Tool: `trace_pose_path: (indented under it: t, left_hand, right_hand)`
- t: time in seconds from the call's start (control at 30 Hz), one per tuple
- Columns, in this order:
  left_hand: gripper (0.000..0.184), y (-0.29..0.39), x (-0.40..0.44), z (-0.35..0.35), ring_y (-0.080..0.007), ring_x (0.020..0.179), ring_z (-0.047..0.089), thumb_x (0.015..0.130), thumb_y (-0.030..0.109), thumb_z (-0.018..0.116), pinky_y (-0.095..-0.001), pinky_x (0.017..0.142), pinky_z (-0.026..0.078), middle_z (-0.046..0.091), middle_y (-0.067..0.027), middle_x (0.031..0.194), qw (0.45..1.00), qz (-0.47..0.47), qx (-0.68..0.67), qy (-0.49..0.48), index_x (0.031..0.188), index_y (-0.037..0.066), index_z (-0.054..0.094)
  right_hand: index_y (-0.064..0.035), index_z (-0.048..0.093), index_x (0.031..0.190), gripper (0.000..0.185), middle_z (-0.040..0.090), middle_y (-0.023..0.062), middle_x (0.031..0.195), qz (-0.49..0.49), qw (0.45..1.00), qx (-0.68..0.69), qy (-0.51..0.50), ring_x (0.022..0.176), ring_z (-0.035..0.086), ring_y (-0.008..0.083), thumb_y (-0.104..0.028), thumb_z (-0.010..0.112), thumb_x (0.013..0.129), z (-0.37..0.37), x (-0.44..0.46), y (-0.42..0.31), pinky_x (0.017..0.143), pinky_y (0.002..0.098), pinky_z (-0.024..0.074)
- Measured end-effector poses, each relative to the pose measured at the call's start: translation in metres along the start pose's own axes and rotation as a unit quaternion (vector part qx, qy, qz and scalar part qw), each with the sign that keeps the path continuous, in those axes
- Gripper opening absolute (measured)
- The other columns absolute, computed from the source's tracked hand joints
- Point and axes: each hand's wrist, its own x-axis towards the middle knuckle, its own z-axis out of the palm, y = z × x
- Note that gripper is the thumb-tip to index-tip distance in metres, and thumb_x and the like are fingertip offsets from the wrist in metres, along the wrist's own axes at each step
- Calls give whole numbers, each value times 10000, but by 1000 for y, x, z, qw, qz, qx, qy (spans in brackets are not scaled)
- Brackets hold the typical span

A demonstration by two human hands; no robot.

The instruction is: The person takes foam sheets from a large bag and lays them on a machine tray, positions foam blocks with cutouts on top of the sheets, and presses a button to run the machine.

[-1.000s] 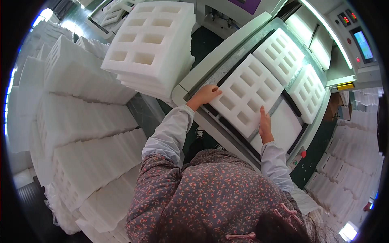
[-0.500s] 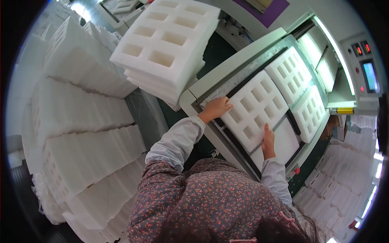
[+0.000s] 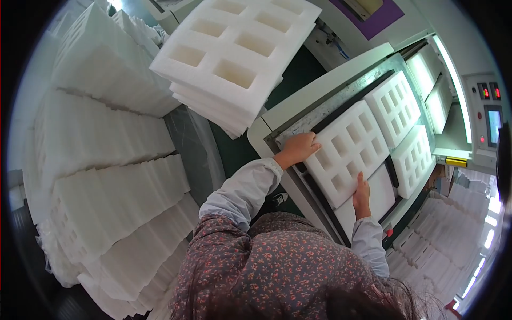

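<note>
A white foam sheet with rectangular cutouts [image 3: 349, 151] lies in the black-edged frame of the machine bed. My left hand [image 3: 296, 150] is closed on its left corner, with the fingers over the edge. At the near right edge, my right hand [image 3: 362, 197] grips the same sheet, thumb on top and the other fingers mostly hidden. Two more cutout foam sheets, a farther one [image 3: 393, 109] and a right one [image 3: 418, 164], lie beside it. Below the held sheet shows a plain white surface [image 3: 382, 193].
A stack of cutout foam sheets [image 3: 226, 42] stands left of the machine. Tall piles of foam [image 3: 117, 197] fill the left side, and more piles [image 3: 448, 229] stand at right. A control panel [image 3: 488, 114] and a lit opening [image 3: 453, 96] are at the machine's far end.
The camera view has shifted, so the machine sits slightly lower and farther right in the picture. Both hands keep their hold on the foam sheet, which stays in nearly the same place on the bed.
</note>
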Motion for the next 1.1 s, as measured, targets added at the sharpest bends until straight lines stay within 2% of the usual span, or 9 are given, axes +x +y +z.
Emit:
trace_pose_path:
  t: [0.1, 0.2, 0.27, 0.43, 0.7, 0.93, 1.0, 1.03, 1.1]
  left_hand:
    - [390, -15, 4, 5, -265, 674, 589, 857, 410, 536, -364, 621, 459, 634, -109, 784, 996, 14, -84, 19, 939, 34, 601]
    - [432, -37, 13, -6, -208, 642, 549, 854, 451, 544, -320, 630, 446, 618, -81, 770, 978, -12, -203, -37, 919, 30, 618]
    - [423, -32, 7, -21, -186, 617, 508, 849, 441, 547, -307, 612, 421, 593, -64, 732, 942, -55, -329, -41, 821, 22, 601]
    - [348, -36, 3, -15, -166, 657, 503, 858, 343, 553, -287, 628, 414, 606, -57, 771, 990, 3, -108, -95, 884, 2, 618]
    - [347, -13, -3, -23, -184, 654, 512, 835, 296, 555, -287, 634, 416, 616, -81, 774, 992, 25, -60, -103, 891, -43, 599]
    - [415, -1, -6, -23, -224, 814, 589, 836, 315, 556, -293, 746, 455, 652, -115, 957, 994, -40, -46, -96, 1064, -29, 595]
    - [431, 15, -16, -24, -261, 917, 587, 823, 294, 595, -310, 794, 457, 630, -128, 1075, 993, 27, 117, 2, 1140, 3, 568]
    - [431, 40, -26, -43, -261, 917, 587, 823, 294, 595, -310, 794, 457, 630, -128, 1075, 991, 34, 131, 7, 1140, 3, 568]
    - [385, 95, -45, -83, -317, 916, 563, 812, 234, 618, -348, 790, 456, 605, -147, 1036, 952, 144, 167, 213, 1130, 28, 552]
  right_hand:
    - [77, 483, 1101, 444, 579, 148, 1052, 3, 1000, -1, 7, 920, 586, 179, -318, 560, 915, -1, 1, 1, 783, 256, 481]
    - [78, 481, 1107, 448, 574, 153, 1061, 8, 1000, 10, 16, 914, 587, 182, -319, 562, 914, 0, 2, 4, 776, 260, 484]
    - [75, 482, 1106, 450, 577, 151, 1046, -8, 1000, 10, 26, 905, 589, 183, -322, 565, 911, 3, 2, 4, 751, 262, 492]
    - [62, 481, 1079, 419, 560, 123, 964, -18, 998, 52, 40, 834, 558, 149, -317, 549, 916, 13, 0, 6, 718, 253, 475]
    - [65, 456, 1140, 493, 546, 142, 1020, -48, 991, 102, 78, 916, 528, 172, -358, 556, 908, 18, 6, 25, 802, 293, 444]
    - [66, 422, 1204, 521, 534, 171, 1095, -79, 988, 96, 91, 959, 530, 215, -332, 559, 897, 29, -1, 19, 847, 320, 432]
    - [67, 421, 1203, 519, 533, 172, 1096, -87, 987, 109, 85, 959, 531, 217, -328, 560, 895, 32, 9, 23, 846, 324, 432]
    - [67, 421, 1201, 517, 532, 174, 1098, -92, 986, 104, 88, 959, 532, 220, -323, 562, 892, 29, 17, 28, 845, 327, 433]
    - [68, 420, 1199, 514, 531, 177, 1100, -96, 986, 93, 100, 959, 534, 226, -314, 564, 887, 27, 23, 41, 844, 335, 434]
